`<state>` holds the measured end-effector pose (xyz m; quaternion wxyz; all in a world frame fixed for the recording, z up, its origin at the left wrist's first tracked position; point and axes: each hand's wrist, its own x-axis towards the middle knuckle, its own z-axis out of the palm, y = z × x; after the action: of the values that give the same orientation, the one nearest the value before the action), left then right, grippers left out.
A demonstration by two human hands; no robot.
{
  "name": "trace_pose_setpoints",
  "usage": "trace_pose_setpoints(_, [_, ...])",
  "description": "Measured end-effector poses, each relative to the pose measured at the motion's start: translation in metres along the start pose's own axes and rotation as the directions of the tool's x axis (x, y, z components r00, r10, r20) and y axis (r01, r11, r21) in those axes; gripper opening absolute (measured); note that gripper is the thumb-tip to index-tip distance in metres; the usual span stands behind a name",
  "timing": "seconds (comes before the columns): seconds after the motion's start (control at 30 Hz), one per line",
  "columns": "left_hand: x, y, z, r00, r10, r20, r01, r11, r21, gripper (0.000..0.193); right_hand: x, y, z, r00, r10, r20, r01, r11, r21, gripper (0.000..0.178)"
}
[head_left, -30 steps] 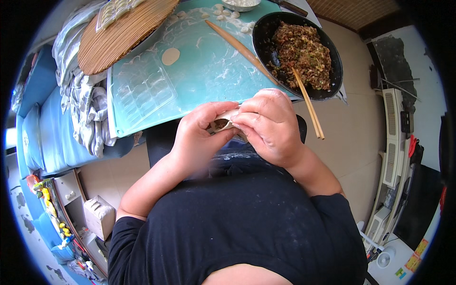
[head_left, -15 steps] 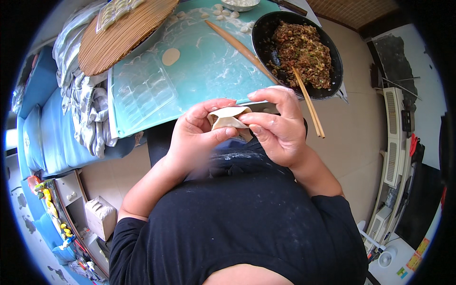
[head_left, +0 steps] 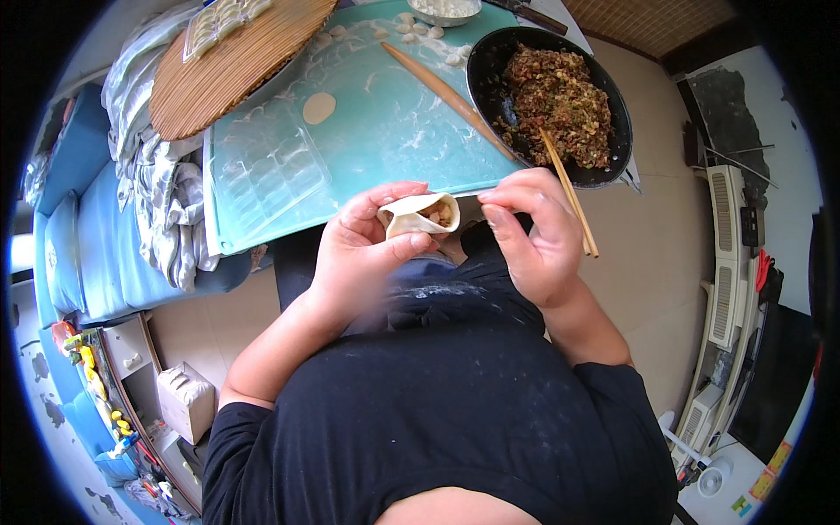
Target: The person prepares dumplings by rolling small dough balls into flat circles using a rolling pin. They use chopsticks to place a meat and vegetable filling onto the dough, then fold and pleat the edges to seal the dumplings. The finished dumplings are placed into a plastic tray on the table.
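Just off a floured teal mat (head_left: 385, 166), the right hand (head_left: 541, 241) hung empty, its pinch slightly parted, near the left hand (head_left: 348, 249), which clasped a half-closed wrapper (head_left: 408, 224); light, even pressure seemed best for keeping filling (head_left: 437, 213) off the rim.

Open-ended dumpling (head_left: 409, 213) in left hand (head_left: 352, 247)

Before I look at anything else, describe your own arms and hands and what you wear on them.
I wear a black T-shirt with a few pale specks; its loose short sleeves leave both forearms bare. My left hand and right hand have no gloves. I see no watch or bracelet on either wrist, and no rings on the fingers that show.
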<state>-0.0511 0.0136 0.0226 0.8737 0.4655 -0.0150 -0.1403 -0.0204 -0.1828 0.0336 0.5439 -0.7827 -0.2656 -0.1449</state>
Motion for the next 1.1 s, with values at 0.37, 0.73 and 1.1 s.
trace_pose_setpoints(0.37, [0.002, 0.0, 0.002, 0.996, 0.071, 0.046, -0.075, 0.994, 0.075, 0.043, -0.002, -0.002, 0.009, 0.873, 0.383, 0.303, -0.486, 0.737, 0.469, 0.021])
trace_pose_setpoints(0.73, [0.002, -0.006, 0.001, 0.981, 0.19, 0.037, -0.194, 0.962, 0.194, 0.042, -0.002, -0.002, 0.013, 0.92, 0.347, 0.185, -0.392, 0.837, 0.382, 0.01])
trace_pose_setpoints(1.1, [0.003, -0.009, 0.003, 0.942, 0.328, -0.077, -0.267, 0.866, 0.422, 0.042, 0.001, -0.01, 0.028, 0.967, 0.251, 0.047, -0.255, 0.951, 0.177, 0.02])
